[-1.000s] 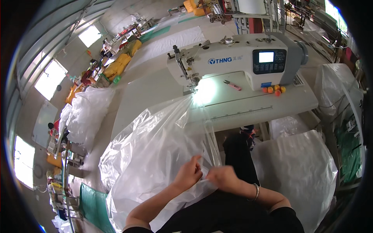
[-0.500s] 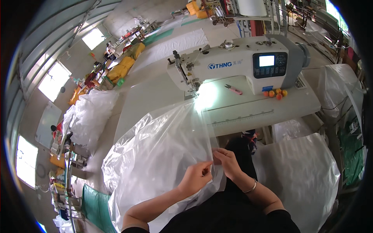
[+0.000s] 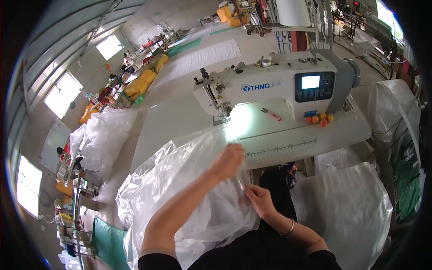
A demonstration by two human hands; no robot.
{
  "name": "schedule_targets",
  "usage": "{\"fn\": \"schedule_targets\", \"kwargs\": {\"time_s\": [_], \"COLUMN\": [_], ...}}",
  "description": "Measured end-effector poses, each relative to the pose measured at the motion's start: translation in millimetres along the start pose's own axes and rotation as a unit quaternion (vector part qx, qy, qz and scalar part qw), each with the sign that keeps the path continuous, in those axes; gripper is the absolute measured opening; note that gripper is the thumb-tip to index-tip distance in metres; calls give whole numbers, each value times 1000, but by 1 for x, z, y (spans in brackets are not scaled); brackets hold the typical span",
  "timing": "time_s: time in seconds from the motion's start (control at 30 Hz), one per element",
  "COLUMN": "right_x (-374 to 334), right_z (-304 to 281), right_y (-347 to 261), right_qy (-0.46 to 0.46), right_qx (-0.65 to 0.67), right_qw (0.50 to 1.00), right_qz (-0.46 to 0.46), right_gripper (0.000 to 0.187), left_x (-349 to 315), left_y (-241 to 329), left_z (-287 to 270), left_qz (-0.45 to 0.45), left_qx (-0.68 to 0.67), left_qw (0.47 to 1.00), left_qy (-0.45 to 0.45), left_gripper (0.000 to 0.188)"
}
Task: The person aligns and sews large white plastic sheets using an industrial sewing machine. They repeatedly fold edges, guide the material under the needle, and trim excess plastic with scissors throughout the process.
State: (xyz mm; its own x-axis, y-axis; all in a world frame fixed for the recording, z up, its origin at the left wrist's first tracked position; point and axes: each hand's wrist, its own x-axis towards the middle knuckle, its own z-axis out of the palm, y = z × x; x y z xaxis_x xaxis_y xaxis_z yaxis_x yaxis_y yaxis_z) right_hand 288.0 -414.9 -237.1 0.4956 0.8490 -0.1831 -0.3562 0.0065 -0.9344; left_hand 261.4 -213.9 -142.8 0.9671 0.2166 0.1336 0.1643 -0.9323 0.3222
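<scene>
A large sheet of clear plastic film (image 3: 180, 198) runs from under the needle of a white sewing machine (image 3: 270, 85) down over the table's front edge and my lap. My left hand (image 3: 228, 160), a little blurred, is closed on the film's right edge just in front of the needle. Lower down, beside my dark trousers, my right hand (image 3: 262, 201) pinches the same edge between thumb and fingers. The machine's lamp shines brightly around the needle, washing out the film there.
Pink-handled thread snips (image 3: 271, 114) lie on the machine table (image 3: 162, 121), with several small orange-and-yellow balls (image 3: 323, 119) by the machine's base. More plastic film (image 3: 346, 211) hangs at my right. A pile of film (image 3: 105, 139) stands on the left.
My left hand has moved up along the film's edge, away from my right hand and toward the needle. The right hand has dropped slightly and keeps its pinch.
</scene>
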Motion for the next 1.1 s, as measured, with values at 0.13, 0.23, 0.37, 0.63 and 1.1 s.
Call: {"fn": "schedule_targets", "kwargs": {"time_s": [0.13,0.23,0.37,0.63,1.1], "right_x": [-4,-1,48,232,267], "right_z": [-10,-24,-25,-3,-1], "right_y": [-12,-27,-71,-110,-90], "right_qy": [41,-25,-16,64,89], "right_qx": [-67,-64,-181,-183,-610], "right_qw": [997,998,983,980,715], "right_qz": [-12,2,-23,51,-328], "right_gripper": [24,25,27,27,14], "left_x": [7,4,41,66,61], "left_y": [-69,-69,-68,-93,-88], "left_z": [15,14,-17,28,24], "left_qz": [-11,-36,-115,-117,-133], "left_qx": [57,66,8,-26,-15], "left_qw": [998,997,992,981,977], "left_qy": [37,10,-42,153,164], "left_gripper": [53,55,43,25,19]}}
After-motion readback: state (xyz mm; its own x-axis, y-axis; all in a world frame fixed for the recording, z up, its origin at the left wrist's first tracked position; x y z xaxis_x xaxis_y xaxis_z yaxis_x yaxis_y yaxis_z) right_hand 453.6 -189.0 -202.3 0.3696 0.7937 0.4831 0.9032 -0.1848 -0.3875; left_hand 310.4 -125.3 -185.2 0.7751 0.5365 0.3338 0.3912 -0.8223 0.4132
